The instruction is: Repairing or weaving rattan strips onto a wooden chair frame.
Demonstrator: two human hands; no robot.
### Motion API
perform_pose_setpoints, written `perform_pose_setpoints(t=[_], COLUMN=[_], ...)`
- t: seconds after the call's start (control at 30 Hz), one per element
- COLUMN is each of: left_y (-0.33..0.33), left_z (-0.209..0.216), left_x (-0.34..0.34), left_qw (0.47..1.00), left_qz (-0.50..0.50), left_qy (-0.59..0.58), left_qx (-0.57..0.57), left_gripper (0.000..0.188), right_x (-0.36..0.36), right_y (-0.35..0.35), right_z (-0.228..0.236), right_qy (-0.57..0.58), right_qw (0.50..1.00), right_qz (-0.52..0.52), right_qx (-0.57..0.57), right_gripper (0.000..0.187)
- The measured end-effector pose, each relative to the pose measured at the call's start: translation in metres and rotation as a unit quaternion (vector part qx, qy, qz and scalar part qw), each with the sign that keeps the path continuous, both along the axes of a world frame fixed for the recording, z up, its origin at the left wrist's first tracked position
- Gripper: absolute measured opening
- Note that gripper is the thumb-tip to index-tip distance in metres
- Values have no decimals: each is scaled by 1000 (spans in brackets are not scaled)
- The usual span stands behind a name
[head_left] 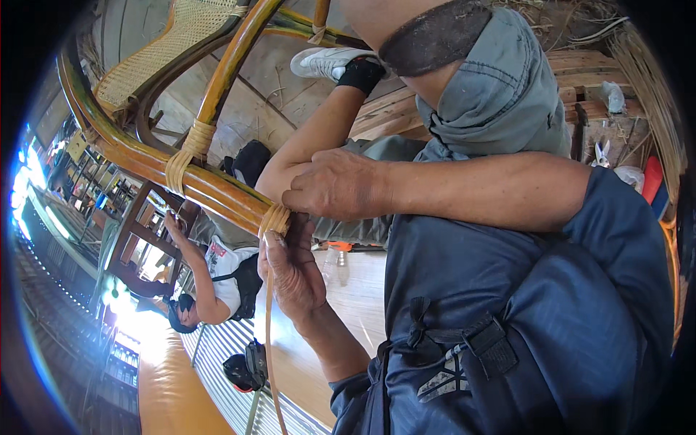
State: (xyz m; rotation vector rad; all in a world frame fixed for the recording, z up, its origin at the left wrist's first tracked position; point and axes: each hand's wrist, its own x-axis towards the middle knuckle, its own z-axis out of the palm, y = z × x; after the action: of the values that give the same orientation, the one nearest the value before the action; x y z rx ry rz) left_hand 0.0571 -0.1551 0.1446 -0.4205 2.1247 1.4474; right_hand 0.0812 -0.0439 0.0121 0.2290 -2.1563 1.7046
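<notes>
A glossy brown rattan chair frame (pixel 145 156) runs from the upper left to the middle, its bundled poles side by side. Pale cane binding (pixel 274 220) wraps the near end of the bundle. My left hand (pixel 293 272) closes there from below, its thumb pressed on a long, flat cane strip (pixel 269 341) that trails down to the lower edge. Just above, my right hand (pixel 333 185) is curled closed against the same end; whatever lies in its fingertips is hidden. Another cane binding (pixel 190 152) joins an upright pole to the bundle.
A woven cane panel (pixel 156 51) spans the chair at top left. Beyond the frame another person (pixel 225 283) works at a dark wooden frame (pixel 134 239). Pliers (pixel 601 154) and cane strands (pixel 649 87) lie at right. A clear bottle (pixel 335 267) stands near my left hand.
</notes>
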Motion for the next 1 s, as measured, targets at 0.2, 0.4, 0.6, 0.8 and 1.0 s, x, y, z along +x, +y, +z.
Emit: perform_pose_setpoints(t=[0.2, 0.4, 0.6, 0.8, 1.0], left_y=[-2, 2, -4, -8, -25], left_z=[-1, -12, -23, -20, -26], left_x=[0, 8, 25, 26, 31], left_qw=[1000, 995, 951, 984, 985], left_qz=[-9, -19, -99, 0, -31], left_qy=[3, 98, 220, 166, 167], left_qx=[0, -13, -192, -67, 28], left_gripper=[51, 43, 60, 49, 34], right_x=[-5, -4, -11, 5, 20], right_y=[-1, 0, 16, 5, -4], right_z=[-7, -40, -32, -29, -6], right_qy=[-38, -93, -200, -120, -112], right_qw=[998, 985, 948, 970, 968], right_qz=[43, -19, 53, 68, 53], right_qx=[5, -141, -241, -198, -219], right_gripper=[12, 21, 22, 25, 31])
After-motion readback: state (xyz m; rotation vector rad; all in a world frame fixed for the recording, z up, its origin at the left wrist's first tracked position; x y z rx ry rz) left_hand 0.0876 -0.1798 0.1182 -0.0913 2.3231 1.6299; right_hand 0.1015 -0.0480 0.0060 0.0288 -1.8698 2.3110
